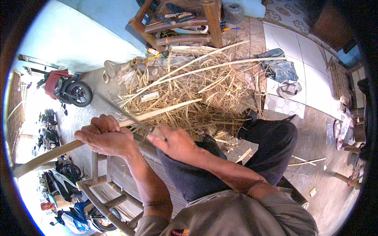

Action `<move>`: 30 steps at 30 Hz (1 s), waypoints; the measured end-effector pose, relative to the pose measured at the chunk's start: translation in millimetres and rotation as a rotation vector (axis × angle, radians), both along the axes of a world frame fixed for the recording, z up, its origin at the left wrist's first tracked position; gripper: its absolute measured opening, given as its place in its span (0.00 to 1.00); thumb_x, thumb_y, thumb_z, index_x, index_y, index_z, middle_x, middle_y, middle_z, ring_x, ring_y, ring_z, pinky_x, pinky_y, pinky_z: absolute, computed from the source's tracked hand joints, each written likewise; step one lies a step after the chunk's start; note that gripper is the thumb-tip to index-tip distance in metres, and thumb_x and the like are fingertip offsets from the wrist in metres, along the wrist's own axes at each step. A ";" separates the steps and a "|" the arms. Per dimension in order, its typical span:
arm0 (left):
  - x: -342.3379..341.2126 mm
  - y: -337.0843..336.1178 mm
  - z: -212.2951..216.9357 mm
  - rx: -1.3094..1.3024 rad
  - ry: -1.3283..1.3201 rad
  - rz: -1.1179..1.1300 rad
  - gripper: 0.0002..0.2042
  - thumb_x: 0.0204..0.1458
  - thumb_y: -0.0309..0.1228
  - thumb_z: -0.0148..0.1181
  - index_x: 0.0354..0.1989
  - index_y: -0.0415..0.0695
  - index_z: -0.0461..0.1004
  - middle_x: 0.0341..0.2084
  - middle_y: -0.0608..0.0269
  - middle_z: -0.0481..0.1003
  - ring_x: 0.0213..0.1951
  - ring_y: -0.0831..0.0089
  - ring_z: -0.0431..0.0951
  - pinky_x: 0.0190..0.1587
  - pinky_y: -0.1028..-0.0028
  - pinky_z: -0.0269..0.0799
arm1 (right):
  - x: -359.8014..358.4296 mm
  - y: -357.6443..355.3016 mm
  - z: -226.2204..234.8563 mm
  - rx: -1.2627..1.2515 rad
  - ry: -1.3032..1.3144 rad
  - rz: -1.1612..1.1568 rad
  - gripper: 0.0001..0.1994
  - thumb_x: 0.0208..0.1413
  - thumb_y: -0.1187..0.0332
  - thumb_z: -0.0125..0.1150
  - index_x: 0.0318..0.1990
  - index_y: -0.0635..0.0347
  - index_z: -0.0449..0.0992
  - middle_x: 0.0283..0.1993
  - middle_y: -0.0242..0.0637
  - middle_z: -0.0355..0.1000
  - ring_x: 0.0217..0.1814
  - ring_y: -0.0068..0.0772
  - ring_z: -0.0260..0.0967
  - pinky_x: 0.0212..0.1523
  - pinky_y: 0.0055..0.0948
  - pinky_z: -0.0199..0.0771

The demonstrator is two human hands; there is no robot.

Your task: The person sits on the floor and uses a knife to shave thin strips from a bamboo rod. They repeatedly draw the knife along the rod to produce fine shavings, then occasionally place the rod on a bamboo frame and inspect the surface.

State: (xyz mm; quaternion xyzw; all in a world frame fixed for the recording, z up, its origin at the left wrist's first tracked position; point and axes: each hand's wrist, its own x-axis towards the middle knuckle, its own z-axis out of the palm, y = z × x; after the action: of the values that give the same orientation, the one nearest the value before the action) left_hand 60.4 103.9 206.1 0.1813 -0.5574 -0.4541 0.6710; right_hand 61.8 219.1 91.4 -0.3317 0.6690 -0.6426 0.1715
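Left hand [104,135] is wrapped round a long bamboo strip [165,110], and I've got the right hand [175,145] on a knife [132,117], blade crossing the strip, can't tell from here if it's biting in. Beyond that I see a messy heap of shavings [189,88], crumpled denim [281,70] to the right, and a parked motorbike [78,93] off left

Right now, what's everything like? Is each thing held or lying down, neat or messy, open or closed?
Left hand: closed around the long strip
Right hand: closed around the knife handle
Long strip: held, slanting
Knife: held, blade bare and blurry
Shavings: loose, messily heaped
Denim cloth: lying crumpled
Motorbike with red cover: standing
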 end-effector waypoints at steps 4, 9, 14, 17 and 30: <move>5.1 -7.8 1.2 0.042 0.059 -0.059 0.27 0.64 0.55 0.44 0.17 0.54 0.47 0.10 0.73 0.46 0.12 0.82 0.45 0.14 0.78 0.39 | -1.9 -11.3 -48.3 0.162 0.031 -0.030 0.22 0.60 0.50 0.56 0.42 0.65 0.70 0.24 0.58 0.72 0.28 0.66 0.72 0.29 0.55 0.73; 14.5 -16.2 0.4 0.120 0.052 0.046 0.26 0.64 0.54 0.43 0.19 0.54 0.47 0.11 0.74 0.45 0.12 0.82 0.45 0.14 0.78 0.39 | -6.3 -14.3 -125.9 0.320 0.132 0.079 0.23 0.61 0.48 0.54 0.38 0.64 0.72 0.22 0.56 0.73 0.24 0.59 0.74 0.24 0.49 0.74; 18.9 -21.4 -4.0 0.112 0.035 0.051 0.24 0.65 0.54 0.42 0.21 0.53 0.49 0.11 0.73 0.46 0.13 0.82 0.45 0.13 0.78 0.40 | -24.7 4.1 -210.8 0.546 0.397 -0.009 0.18 0.65 0.52 0.50 0.44 0.59 0.75 0.26 0.41 0.74 0.24 0.36 0.75 0.21 0.33 0.76; 22.2 -25.7 -5.0 0.164 0.091 0.041 0.24 0.65 0.54 0.43 0.22 0.52 0.50 0.12 0.73 0.48 0.13 0.82 0.46 0.13 0.79 0.39 | -32.3 10.0 -227.6 0.510 0.216 0.061 0.21 0.65 0.48 0.49 0.46 0.57 0.75 0.29 0.45 0.76 0.28 0.44 0.77 0.28 0.41 0.79; 28.0 -12.2 -15.3 0.008 0.085 -0.067 0.19 0.65 0.46 0.50 0.25 0.54 0.53 0.10 0.74 0.51 0.12 0.83 0.50 0.12 0.79 0.43 | -25.8 30.3 -213.2 0.494 0.408 -0.103 0.22 0.63 0.46 0.52 0.34 0.60 0.72 0.22 0.50 0.71 0.23 0.49 0.74 0.23 0.49 0.74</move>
State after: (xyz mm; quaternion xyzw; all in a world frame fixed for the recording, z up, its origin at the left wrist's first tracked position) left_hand 88.4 91.8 190.8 0.1459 -0.5323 -0.4861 0.6776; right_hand 36.0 249.4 -121.8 -0.3678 0.8413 -0.3887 0.0765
